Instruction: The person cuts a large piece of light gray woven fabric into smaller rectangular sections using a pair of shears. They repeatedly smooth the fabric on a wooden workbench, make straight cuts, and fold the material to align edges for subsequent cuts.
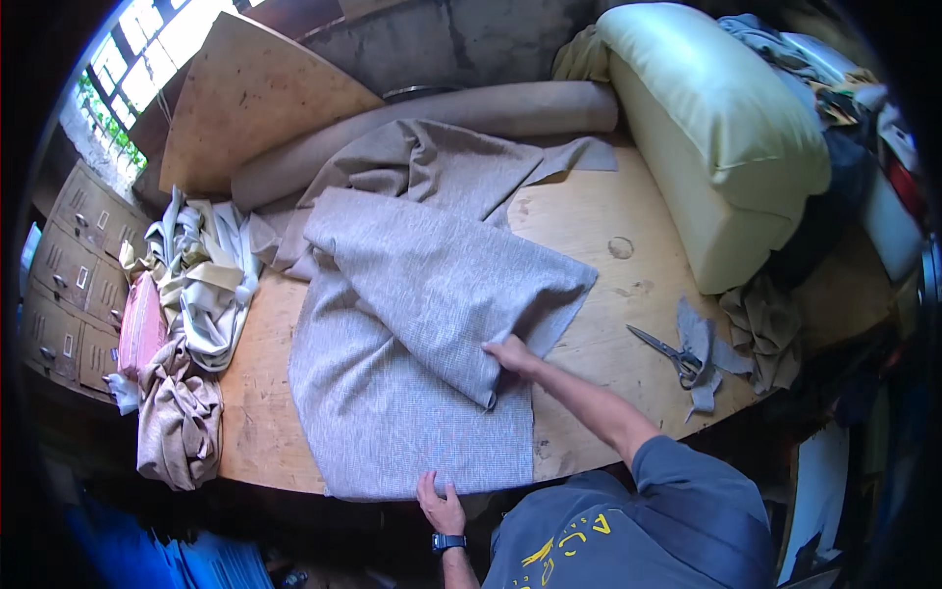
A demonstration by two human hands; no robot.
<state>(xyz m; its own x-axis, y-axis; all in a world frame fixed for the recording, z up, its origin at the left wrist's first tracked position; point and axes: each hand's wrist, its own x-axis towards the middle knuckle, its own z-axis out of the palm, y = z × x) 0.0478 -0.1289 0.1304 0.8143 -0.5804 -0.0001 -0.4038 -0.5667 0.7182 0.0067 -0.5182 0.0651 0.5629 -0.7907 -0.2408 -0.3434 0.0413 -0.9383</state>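
Observation:
A large piece of grey woven upholstery fabric (412,432) lies over the wooden table, its upper part folded back over itself in loose layers. My right hand (514,355) is closed on the folded-over flap, close to its lower corner. The flap bulges up beside that hand, with a dark hollow under it. At the table's near edge, my left hand (442,508) touches the fabric's border with fingers apart, and a watch sits on that wrist. Dark-handled scissors (677,358) lie at the right, beside grey fabric scraps (699,344).
A fabric roll (491,110) lies along the back, before a leaning wooden board (255,103). At the right stands a cream upholstered cushion piece (716,128). Heaped cloths (201,275) and a pink package (142,329) line the left edge, near metal lockers (74,285).

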